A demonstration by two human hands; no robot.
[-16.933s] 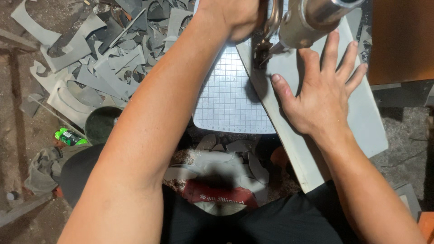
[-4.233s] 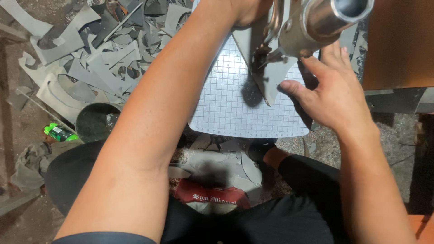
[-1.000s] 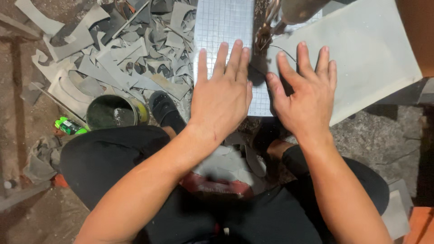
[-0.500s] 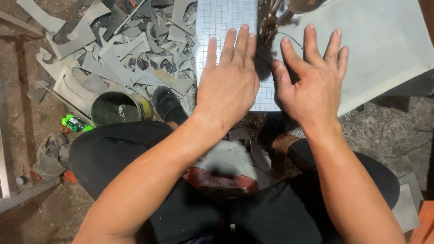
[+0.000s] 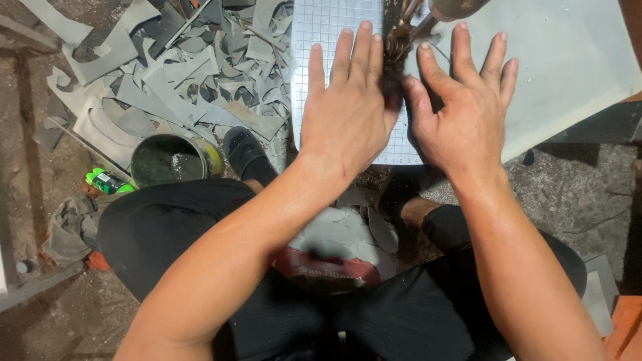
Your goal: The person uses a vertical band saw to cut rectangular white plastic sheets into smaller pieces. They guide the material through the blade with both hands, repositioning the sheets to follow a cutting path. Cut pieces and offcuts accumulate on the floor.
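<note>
My left hand (image 5: 348, 110) lies flat, fingers spread, on a grey sheet with a printed grid (image 5: 328, 27). My right hand (image 5: 465, 113) lies flat beside it, fingers apart, on the plain pale side of the same sheet (image 5: 575, 60). Between the two hands, at the top edge, a rusty cutting tool (image 5: 404, 27) on a metal machine comes down onto the sheet. Neither hand grips anything; both press the sheet down.
A heap of grey cut-off scraps (image 5: 167, 73) covers the ground at left. A green-rimmed round tin (image 5: 170, 160), a small green bottle (image 5: 107, 182) and a rag (image 5: 73, 224) lie near my left knee. My sandal (image 5: 247, 154) rests under the sheet's edge.
Both hands have slid slightly up the sheet toward the cutting tool since a second ago. Earlier, my left hand was raised at the machine and only my right hand held the sheet.
</note>
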